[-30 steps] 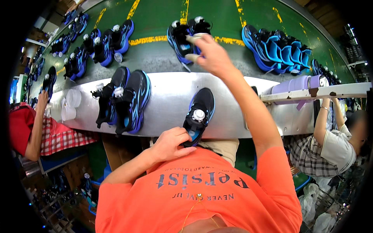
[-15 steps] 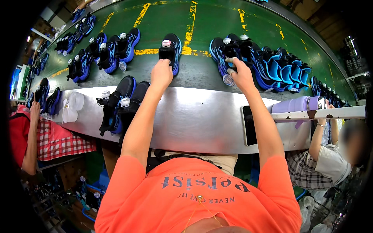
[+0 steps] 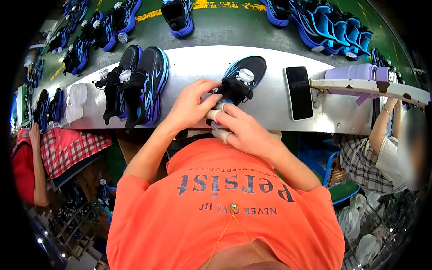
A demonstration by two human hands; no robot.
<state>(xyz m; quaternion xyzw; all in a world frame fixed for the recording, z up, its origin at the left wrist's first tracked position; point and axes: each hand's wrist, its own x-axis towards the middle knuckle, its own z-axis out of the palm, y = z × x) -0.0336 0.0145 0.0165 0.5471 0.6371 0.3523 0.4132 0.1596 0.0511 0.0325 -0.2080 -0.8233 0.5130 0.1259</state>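
A black and blue sports shoe (image 3: 255, 67) with a white round dial on its tongue lies tilted on the metal table in front of me, toe pointing away. My left hand (image 3: 193, 103) pinches the edge of its opening from the left. Close beside it, my right hand (image 3: 245, 128), with pale covers on some fingertips, has its fingers curled at the heel end. The heel is mostly hidden behind my fingers. To the left, two similar shoes (image 3: 154, 81) stand side by side on the table, dials attached.
A phone (image 3: 299, 93) and a purple bottle (image 3: 348, 73) lie to the right, by a white metal bar (image 3: 360, 86). White plastic cups (image 3: 74, 102) sit at the left. More shoes (image 3: 177, 18) stand on the green belt (image 3: 225, 27). Co-workers sit at both sides.
Both hands have come back from the belt to the table's near edge and met there. A shoe from the right-hand group is now between them. My view has tilted down.
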